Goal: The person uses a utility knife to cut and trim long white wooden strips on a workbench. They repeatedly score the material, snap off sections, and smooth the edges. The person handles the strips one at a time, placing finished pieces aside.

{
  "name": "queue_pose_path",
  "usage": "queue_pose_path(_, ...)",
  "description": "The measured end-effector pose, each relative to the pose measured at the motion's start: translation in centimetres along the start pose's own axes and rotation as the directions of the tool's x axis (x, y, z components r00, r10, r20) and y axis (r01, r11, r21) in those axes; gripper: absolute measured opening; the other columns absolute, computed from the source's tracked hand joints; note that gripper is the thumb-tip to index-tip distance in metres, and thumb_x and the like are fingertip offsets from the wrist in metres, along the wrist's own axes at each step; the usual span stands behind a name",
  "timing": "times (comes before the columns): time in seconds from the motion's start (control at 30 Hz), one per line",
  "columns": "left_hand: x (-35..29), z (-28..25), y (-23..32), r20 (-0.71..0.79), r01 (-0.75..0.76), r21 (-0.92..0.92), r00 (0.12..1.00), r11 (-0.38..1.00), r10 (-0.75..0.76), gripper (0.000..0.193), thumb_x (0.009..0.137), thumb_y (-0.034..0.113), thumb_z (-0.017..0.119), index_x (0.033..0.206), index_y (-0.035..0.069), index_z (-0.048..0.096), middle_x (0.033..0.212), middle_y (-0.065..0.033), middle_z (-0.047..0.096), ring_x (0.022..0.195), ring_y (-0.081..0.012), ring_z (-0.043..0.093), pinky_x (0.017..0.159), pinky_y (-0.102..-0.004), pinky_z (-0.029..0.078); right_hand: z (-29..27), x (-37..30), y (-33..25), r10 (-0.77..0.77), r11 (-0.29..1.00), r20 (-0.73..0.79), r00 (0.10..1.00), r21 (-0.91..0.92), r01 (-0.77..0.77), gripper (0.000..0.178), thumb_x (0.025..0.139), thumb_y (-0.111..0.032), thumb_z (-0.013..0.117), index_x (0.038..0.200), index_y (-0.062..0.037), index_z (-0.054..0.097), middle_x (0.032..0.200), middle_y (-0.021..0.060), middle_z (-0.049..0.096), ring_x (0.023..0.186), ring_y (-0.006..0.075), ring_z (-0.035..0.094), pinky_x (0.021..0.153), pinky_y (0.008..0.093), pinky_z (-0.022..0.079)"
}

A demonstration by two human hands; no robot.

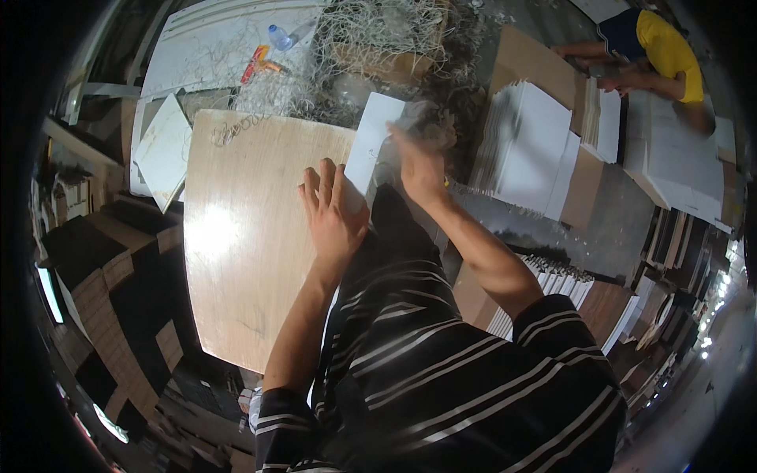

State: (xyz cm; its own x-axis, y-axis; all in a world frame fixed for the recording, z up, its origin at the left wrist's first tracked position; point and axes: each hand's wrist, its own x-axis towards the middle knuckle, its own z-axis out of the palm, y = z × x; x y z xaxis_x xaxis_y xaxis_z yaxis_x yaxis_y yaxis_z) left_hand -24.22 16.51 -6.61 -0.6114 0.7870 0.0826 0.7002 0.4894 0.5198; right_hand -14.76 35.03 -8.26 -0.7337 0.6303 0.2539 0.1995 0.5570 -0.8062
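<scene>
My left hand point(335, 217) lies with its fingers spread on a narrow white board point(380, 118) and the edge of the wood-grain panel point(252, 189) beside it. The white board runs slantwise from under this hand toward the far side. At the board's right edge is my right hand point(419, 169), smeared by motion. One finger of it reaches toward the board, but whether it holds anything small is unclear. The wood-grain panel is large, pale and shiny, and it fills the space left of my left hand.
Curly thin strips point(378, 31) heap up at the far side. A red-and-orange tool point(256, 65) and a clear bottle point(280, 37) lie at the far left. White boards point(528, 134) are stacked on the right. A co-worker in yellow point(670, 51) bends over boards at the far right.
</scene>
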Motion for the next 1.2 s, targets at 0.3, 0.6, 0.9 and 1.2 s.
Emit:
queue_pose_path(0.3,-0.2,0.2,-0.1,0.010,-0.006,0.032,1.000,0.999,0.006,0.089,0.078,0.020,0.079,0.156,0.007,0.039,0.164,-0.0206,0.032,0.152,-0.0528,0.020,0.121,-0.0654,0.022,5.4,-1.1,0.3,-0.045,0.998,-0.316,0.948,-0.058,0.028,0.050,0.092,0.011,0.053,0.139,-0.0025,0.061,0.101,0.0192,0.068,0.088,0.0370,0.065,0.078,0.0436,0.053)
queue_pose_path(0.6,0.3,0.2,0.1,0.010,-0.001,0.029,1.000,1.000,0.001,0.088,0.076,0.020,0.079,0.155,0.006,0.041,0.163,-0.0204,0.034,0.150,-0.0535,0.022,0.120,-0.0655,0.024,3.6,-1.1,0.2,-0.081,0.996,-0.199,0.977,0.017,0.086,0.052,0.091,0.010,0.054,0.139,-0.0074,0.063,0.103,0.0176,0.070,0.090,0.0359,0.067,0.079,0.0424,0.054)
queue_pose_path(0.9,0.8,0.1,0.6,0.032,0.042,0.013,0.999,0.999,-0.042,0.089,0.079,0.024,0.082,0.155,0.003,0.040,0.164,-0.0205,0.033,0.153,-0.0477,0.023,0.123,-0.0608,0.021,0.2,-1.3,-0.8,-0.004,1.000,0.148,0.989,-0.019,0.007,0.043,0.100,0.000,0.050,0.139,-0.0091,0.063,0.125,0.0210,0.069,0.114,0.0380,0.067,0.097,0.0430,0.052)
queue_pose_path(1.2,-15.8,-6.0,-1.7,0.117,0.155,0.092,0.979,0.984,-0.166,0.089,0.077,0.019,0.083,0.154,0.006,0.040,0.162,-0.0214,0.036,0.152,-0.0452,0.028,0.122,-0.0619,0.022,-0.7,2.3,0.2,-0.019,0.995,0.100,0.995,-0.100,0.029,0.044,0.099,0.000,0.049,0.139,-0.0110,0.062,0.115,0.0208,0.070,0.105,0.0391,0.069,0.087,0.0413,0.056)
